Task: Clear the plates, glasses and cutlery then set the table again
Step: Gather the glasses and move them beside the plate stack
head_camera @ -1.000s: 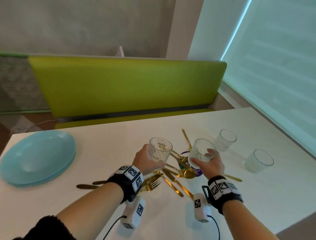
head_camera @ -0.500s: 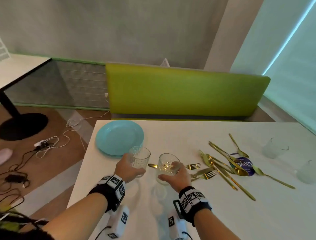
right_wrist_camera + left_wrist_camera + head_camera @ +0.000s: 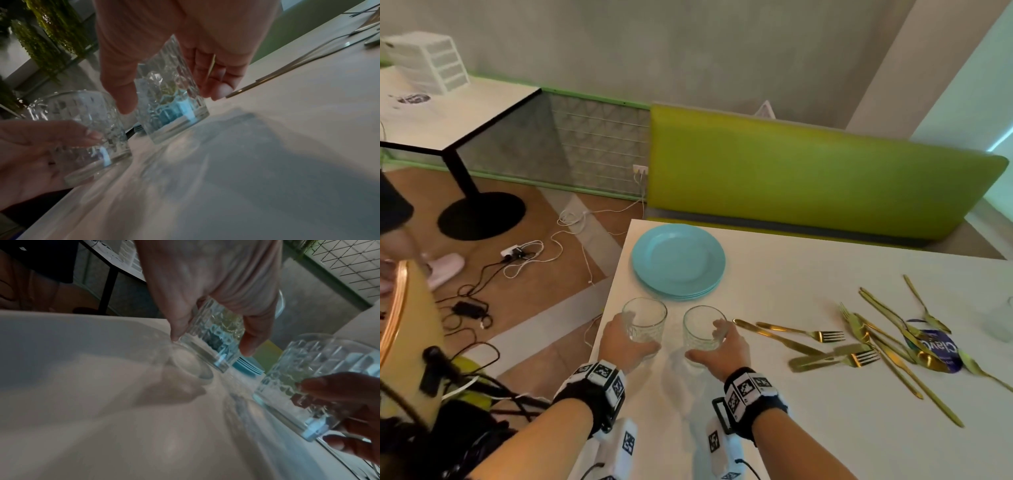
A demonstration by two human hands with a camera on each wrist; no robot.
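On the white table [image 3: 774, 428], near its left edge and just in front of a stack of blue plates [image 3: 678, 262], two patterned glasses stand side by side, apart from each other. The only writing is on a round blue sticker [image 3: 941, 346] under the gold cutlery [image 3: 859, 342] at the right; it seems to read "Clayo", upside down, partly covered by a spoon.

The head view alone shows the plates in full, the scattered forks, knives and spoons, a green bench [image 3: 808, 181] behind the table and cables on the floor. The wrist views show the undersides of the grips instead, and in both the base of each glass looks down on, or just at, the tabletop; blur prevents certainty.

The left hand [image 3: 625, 342] wraps the left glass [image 3: 644, 323], thumb on one side and fingers on the other, low on the wall. The right hand [image 3: 722, 349] holds the right glass [image 3: 703, 327] likewise, thumb [image 3: 121, 91] and fingers curled round it.
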